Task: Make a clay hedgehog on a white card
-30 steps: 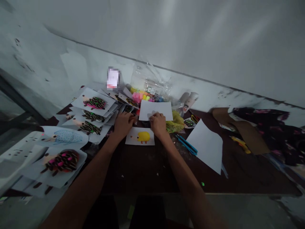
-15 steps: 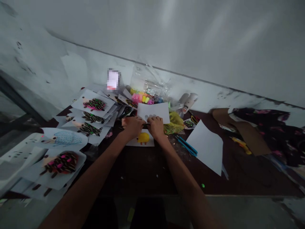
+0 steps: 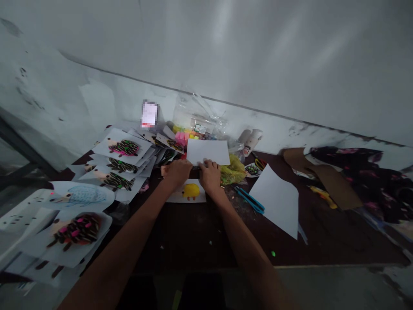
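Observation:
A small white sheet [image 3: 208, 150] stands tilted up at the middle of the dark table. My right hand [image 3: 210, 174] is at its lower edge, fingers bent and close together against the paper. My left hand [image 3: 179, 171] is at the sheet's lower left corner, its fingers curled; what they grip is too small to make out. Just below both hands lies a white card with a yellow animal shape [image 3: 191, 190]. Right of my right hand is a yellow-green plastic bag [image 3: 232, 170].
Hedgehog cards [image 3: 124, 147] are piled on the left. Clear bags with coloured clay [image 3: 182, 137] lie behind the sheet. Blue scissors [image 3: 250, 199] and a large white sheet [image 3: 279, 200] lie to the right, with brown cardboard [image 3: 338, 183] and dark flowered cloth [image 3: 371, 172] beyond.
The view has shifted slightly. My right hand has moved a little down from the sheet's face to its lower edge, and my left hand sits slightly farther from it.

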The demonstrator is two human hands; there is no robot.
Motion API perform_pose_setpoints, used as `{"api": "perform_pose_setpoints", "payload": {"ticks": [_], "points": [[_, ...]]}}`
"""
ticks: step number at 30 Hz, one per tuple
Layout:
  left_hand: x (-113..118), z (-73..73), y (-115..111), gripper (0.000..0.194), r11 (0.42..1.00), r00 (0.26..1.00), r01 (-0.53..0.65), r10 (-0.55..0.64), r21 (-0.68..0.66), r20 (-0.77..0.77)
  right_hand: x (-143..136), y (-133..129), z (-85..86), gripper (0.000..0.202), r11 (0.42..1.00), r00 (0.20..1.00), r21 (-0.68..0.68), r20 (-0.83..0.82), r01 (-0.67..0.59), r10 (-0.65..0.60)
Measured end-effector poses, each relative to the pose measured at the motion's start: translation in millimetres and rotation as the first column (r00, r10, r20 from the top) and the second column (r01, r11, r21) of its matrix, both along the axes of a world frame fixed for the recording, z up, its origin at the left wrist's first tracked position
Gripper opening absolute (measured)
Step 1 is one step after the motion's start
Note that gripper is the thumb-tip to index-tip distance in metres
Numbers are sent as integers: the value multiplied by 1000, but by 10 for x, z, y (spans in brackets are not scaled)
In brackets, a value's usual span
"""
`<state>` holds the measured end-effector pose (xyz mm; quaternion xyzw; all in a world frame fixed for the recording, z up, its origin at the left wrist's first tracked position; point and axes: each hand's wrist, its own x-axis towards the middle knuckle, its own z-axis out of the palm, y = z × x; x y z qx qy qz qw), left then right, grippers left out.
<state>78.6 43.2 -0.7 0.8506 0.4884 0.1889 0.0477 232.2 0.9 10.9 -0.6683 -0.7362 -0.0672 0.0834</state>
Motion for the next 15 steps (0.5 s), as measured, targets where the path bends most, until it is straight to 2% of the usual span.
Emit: {"api": "perform_pose_setpoints", "payload": {"ticks": [4, 6, 8, 10, 12, 15], "points": [[-151, -31, 22, 31, 999, 959, -39, 41, -14, 280, -3, 31, 5, 33, 999, 993, 33, -105, -41, 44], [-199, -41, 17, 29, 998, 880, -12, 39, -61, 474, -12, 55, -6, 30, 994, 971, 77, -224, -73, 89], [-218, -47, -1, 27, 982, 750, 67, 67, -177, 657, -21, 82, -33, 28, 987, 910, 134, -393, -86, 133], [-219, -44, -28, 34, 937, 596, 175, 143, -302, 790, -25, 109, -70, 24, 981, 800, 179, -578, -70, 163], [-220, -27, -55, 42, 890, 461, 262, 225, -373, 859, -24, 132, -103, 21, 978, 651, 199, -735, -61, 190], [-240, 25, -85, 37, 842, 354, 313, 326, -440, 876, -27, 146, -115, 27, 976, 417, 203, -882, -83, 219]]}}
